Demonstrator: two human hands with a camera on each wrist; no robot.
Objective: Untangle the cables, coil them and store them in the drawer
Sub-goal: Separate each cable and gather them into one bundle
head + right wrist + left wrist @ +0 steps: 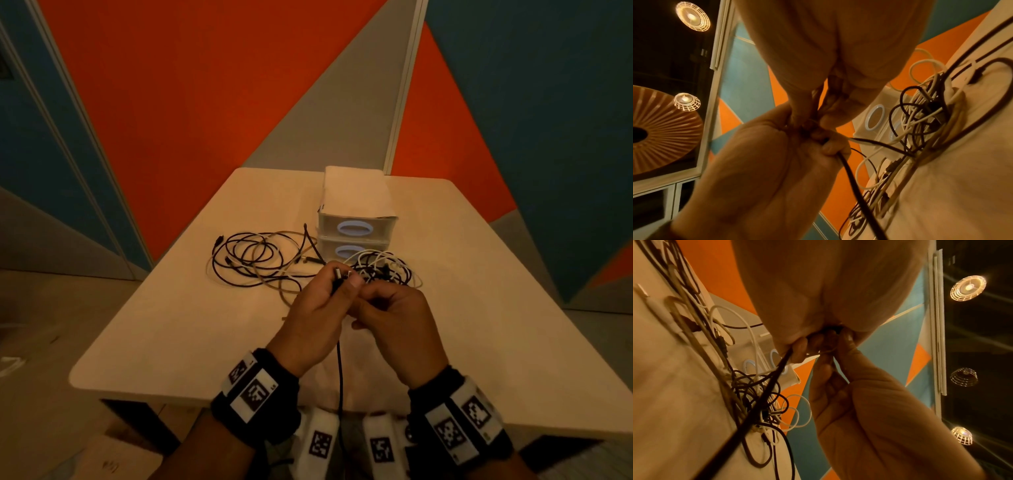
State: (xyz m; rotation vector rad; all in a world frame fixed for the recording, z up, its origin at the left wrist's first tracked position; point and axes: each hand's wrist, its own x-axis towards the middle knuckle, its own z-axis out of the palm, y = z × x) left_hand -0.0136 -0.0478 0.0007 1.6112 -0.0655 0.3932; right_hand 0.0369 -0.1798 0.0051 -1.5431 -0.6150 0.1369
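Translucent white plastic forms the two-drawer unit [354, 219] set at the far middle of the table [171, 325], both drawers [352, 251] seen pushed in behind their oval handles; what lies inside cannot be made out. A paper sheet [356, 190] is laid over the unit's top.

A black cable [339, 377] is held between the two hands, which are raised together above the table's near half. The left hand [317, 317] is curled round the cable, whose metal plugs [342, 274] are seen poking up past its fingers while the cord hangs down from the fist toward the table's near edge. The right hand [397, 317] is closed too, its fingertips pinching the same cable just beside the left thumb; from the wrist views the two grips are shown pressed against each other, with the cord trailing out beneath the left hand's little finger.

The remaining cables are left on the table. A loose sprawl of black and beige loops [253, 260] is spread to the left of the unit, and a tighter knot of white and black cables [387, 270] is piled directly in front of the lower drawer, just beyond the hands.
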